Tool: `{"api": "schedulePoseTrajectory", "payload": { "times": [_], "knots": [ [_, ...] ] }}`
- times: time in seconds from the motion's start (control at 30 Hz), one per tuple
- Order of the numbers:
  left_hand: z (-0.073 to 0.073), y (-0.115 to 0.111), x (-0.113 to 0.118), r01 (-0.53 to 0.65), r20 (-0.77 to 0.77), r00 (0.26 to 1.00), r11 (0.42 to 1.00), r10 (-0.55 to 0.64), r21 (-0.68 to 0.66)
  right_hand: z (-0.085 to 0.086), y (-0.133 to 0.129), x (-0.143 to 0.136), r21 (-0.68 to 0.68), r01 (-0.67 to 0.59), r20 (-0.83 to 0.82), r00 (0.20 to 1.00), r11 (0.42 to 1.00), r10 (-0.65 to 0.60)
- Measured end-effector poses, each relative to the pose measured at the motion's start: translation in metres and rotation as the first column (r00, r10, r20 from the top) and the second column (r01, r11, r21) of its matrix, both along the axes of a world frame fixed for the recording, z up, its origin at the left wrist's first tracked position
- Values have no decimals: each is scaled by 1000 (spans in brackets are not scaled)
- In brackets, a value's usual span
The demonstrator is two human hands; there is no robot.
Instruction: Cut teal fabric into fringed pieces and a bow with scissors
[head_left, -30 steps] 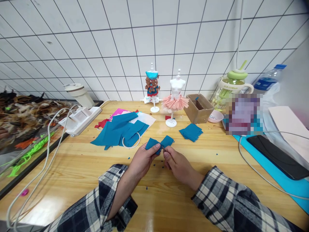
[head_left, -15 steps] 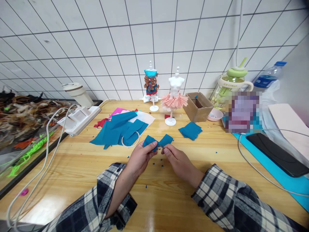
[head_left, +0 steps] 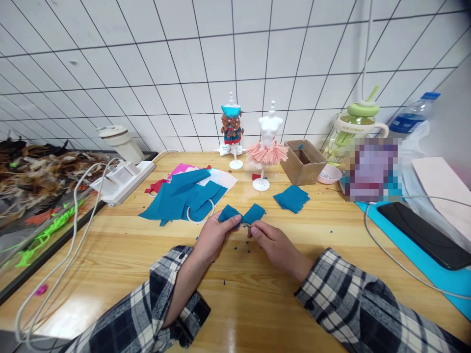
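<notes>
My left hand (head_left: 216, 236) is closed on a small blue fabric piece (head_left: 228, 213), pinched between thumb and fingers. In my right hand (head_left: 270, 241) is a pair of small scissors (head_left: 246, 224); only the thin metal tips show, touching the fabric's right side. Just beyond the tips a second blue flap (head_left: 254, 213) sticks up; whether it joins the held piece, I cannot tell. Small dark blue clippings (head_left: 236, 248) lie below my hands. A stack of blue pieces with jagged edges (head_left: 292, 198) is to the right, and larger blue fabric (head_left: 176, 198) spreads out on the left.
A white ring (head_left: 200, 215) rests on the larger fabric. Two miniature dress forms stand behind, one with a pink fringed skirt (head_left: 268, 154). Farther right are a cardboard box (head_left: 303, 169), a small pink bowl (head_left: 330, 174), a jug (head_left: 353, 125) and a black phone (head_left: 423, 235). A power strip (head_left: 128, 182) lies left.
Both hands stay in almost the same place; the scissor tips now show more clearly at the fabric. The whole view has shifted slightly.
</notes>
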State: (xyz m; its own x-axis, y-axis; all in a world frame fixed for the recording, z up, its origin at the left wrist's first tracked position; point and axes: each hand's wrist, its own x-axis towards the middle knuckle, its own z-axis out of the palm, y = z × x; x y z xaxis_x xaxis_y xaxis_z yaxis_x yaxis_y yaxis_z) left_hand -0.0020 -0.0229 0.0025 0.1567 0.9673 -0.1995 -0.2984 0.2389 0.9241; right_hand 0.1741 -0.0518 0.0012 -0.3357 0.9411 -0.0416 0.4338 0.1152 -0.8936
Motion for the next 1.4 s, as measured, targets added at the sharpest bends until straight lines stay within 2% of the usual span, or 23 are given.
{"api": "schedulePoseTrajectory", "payload": {
  "times": [0.53, 0.87, 1.13, 1.4],
  "knots": [
    [4, -2, -1, 127, 14, 992, 992, -127, -8, -2, 3, 1, -71, -23, -107, 994, 997, 15],
    [6, -2, -1, 114, 9, 993, 993, -114, -20, -5, 6, 2, -121, -38, -162, 987, 992, 18],
    [2, 0, -4, 151, 0, 989, 988, -151, -26, -4, 5, 2, -141, -43, -154, 988, 989, 20],
    [5, -1, -3, 139, -18, 990, 990, -139, -17, -4, 7, 3, -134, -44, -131, 991, 990, 27]
  ]
}}
